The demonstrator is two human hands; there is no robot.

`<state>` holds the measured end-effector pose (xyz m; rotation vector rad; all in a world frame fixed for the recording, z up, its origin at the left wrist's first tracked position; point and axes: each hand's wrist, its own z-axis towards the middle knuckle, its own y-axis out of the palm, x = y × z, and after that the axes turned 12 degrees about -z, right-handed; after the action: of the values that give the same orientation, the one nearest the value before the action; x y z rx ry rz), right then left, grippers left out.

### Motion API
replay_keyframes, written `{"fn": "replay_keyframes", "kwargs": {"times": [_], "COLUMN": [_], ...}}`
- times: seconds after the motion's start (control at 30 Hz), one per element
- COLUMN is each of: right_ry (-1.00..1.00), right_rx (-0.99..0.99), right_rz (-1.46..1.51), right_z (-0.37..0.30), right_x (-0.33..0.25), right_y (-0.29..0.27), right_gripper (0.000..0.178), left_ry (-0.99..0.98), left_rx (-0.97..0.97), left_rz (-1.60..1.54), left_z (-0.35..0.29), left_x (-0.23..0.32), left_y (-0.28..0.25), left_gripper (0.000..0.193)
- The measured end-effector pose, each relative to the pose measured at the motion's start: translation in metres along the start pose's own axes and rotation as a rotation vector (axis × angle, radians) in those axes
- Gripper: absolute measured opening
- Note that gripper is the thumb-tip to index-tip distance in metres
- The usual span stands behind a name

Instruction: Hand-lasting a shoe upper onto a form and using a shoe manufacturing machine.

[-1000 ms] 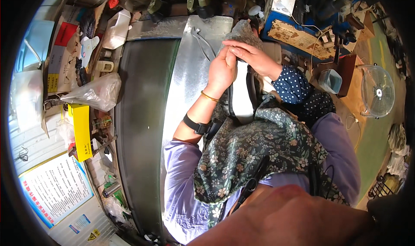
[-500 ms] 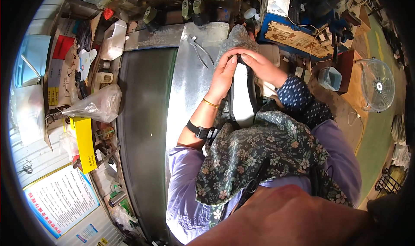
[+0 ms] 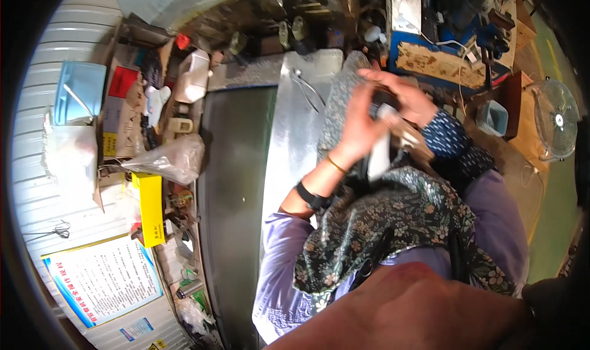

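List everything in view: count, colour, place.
Shoe-like piece: 1, white and dark, centre, blurred
Metal sheet: 1, silver, left of centre
Pliers: 1, grey, on the sheet
Belt: 1, dark, left of the sheet
Box: 1, yellow, left of the belt
Plastic bag: 1, clear, beyond the box
Notice: 1, white and blue, lower left
Fan: 1, pale, far right
Tub: 1, pale blue, left of the fan
Small clutter: uncounted, mixed, edges
Apron: 1, dark floral, lower centre
Left hand: 1, bare, gripping the piece
Right hand: 1, bare, at the piece, grip unclear
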<state>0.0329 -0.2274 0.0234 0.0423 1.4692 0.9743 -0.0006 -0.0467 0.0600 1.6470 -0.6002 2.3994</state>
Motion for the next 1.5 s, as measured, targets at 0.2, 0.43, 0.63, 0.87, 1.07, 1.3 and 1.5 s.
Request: {"fn": "replay_keyframes", "kwargs": {"times": [0.2, 0.43, 0.63, 0.87, 1.07, 1.3, 1.5], "right_ry": [0.409, 0.452, 0.240, 0.200, -0.003, -0.240, -0.361], "right_rx": [-0.169, 0.703, 0.409, 0.169, 0.175, 0.408, 0.511], "right_rz": [-0.555, 0.066, -0.212, -0.232, -0.858, -1.504, -1.478], "right_z": [-0.107, -0.208, -0.111, 0.010, -0.015, -0.048, -0.065], "right_x": [-0.038, 0.024, -0.020, -0.048, 0.025, -0.002, -0.019], "right_y": [-0.054, -0.015, -0.036, -0.011, 0.058, 0.087, 0.100], "right_gripper": [0.043, 0.070, 0.056, 0.064, 0.099, 0.121, 0.129], "left_ry": [-0.023, -0.354, -0.255, -0.229, -0.364, -0.243, -0.032], "left_rx": [-0.568, -0.023, -0.297, 0.000, 0.226, 0.255, 0.178], "left_rz": [-0.434, -0.575, 0.153, -0.082, -0.690, -0.666, -0.529], "left_z": [-0.008, -0.046, -0.029, -0.058, -0.057, -0.038, -0.028], "left_x": [0.052, -0.022, 0.002, -0.011, -0.021, -0.011, 0.026], "left_y": [-0.006, -0.057, -0.080, -0.051, -0.043, 0.017, 0.036], "left_gripper": [0.054, 0.055, 0.090, 0.121, 0.080, 0.097, 0.107]}}
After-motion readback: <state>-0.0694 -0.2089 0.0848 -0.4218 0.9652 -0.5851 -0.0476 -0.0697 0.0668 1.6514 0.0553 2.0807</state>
